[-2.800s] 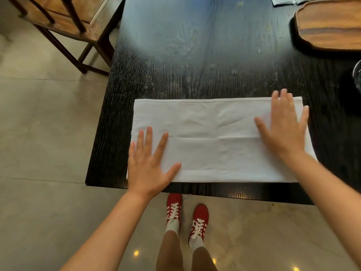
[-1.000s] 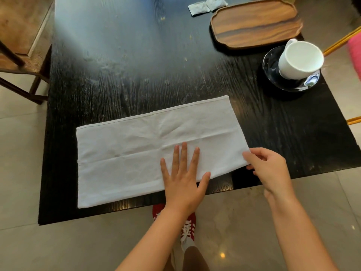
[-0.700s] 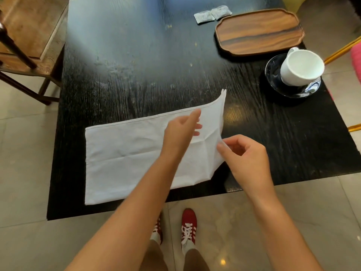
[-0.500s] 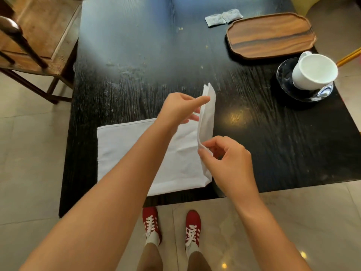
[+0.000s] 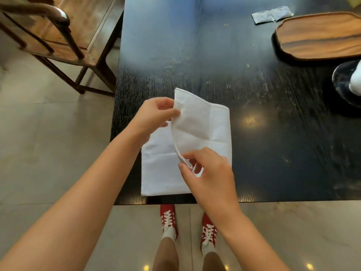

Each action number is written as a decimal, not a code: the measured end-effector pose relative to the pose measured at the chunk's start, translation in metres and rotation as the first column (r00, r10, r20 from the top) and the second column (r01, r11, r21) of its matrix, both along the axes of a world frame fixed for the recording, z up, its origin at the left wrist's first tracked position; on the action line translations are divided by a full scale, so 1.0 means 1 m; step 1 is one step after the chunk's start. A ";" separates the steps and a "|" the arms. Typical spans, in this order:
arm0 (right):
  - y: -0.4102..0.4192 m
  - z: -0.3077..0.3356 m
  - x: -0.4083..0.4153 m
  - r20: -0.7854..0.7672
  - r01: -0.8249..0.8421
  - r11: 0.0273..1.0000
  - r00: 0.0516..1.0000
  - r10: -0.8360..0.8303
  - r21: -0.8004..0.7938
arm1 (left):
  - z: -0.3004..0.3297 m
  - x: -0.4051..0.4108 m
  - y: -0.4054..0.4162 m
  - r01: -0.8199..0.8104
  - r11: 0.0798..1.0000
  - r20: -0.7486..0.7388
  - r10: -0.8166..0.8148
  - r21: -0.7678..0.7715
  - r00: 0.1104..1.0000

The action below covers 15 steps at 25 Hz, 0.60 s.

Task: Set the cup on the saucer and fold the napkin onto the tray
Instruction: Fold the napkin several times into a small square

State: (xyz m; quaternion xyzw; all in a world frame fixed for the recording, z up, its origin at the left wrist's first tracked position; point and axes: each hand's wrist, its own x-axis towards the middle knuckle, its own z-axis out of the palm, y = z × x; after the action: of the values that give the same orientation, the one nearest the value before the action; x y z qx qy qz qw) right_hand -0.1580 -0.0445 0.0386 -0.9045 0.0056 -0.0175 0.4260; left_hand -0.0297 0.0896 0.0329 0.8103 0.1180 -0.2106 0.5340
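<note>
At right edge, cup [image 5: 356,79] cut off

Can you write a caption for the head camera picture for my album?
Two hands, left hand and right hand, fold a white napkin on a black table.

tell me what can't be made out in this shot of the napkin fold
All in the head view:
- Cup and saucer: cut off by the right edge, so how the cup sits cannot be told.
- Tray: its right end runs out of frame.
- Small packets: print too small to read.
- Napkin: near right corner hidden behind the right hand; left hand covers part of the lower layer.
- Far table: washed out by glare.
</note>
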 end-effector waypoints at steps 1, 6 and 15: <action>0.008 -0.003 -0.001 0.004 -0.010 1.000 1.000 0.010 -0.008 | -0.003 -0.003 0.012 -0.008 1.000 -0.005 0.008 0.006 1.000; 0.048 -0.031 -0.011 0.001 -0.137 0.977 0.990 0.139 -0.166 | -0.032 -0.021 0.060 -0.085 0.993 0.012 0.084 0.077 0.996; 0.091 -0.076 -0.027 -0.049 -0.322 0.879 0.944 0.326 -0.351 | -0.077 -0.037 0.085 -0.105 0.895 0.136 0.050 0.434 0.989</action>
State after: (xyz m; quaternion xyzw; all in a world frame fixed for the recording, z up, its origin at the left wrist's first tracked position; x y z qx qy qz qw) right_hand -0.1848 0.0460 -0.0377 -0.9543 -0.1512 0.0482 0.2531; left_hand -0.0668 0.1745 -0.0438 0.9158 0.1623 -0.1074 0.3513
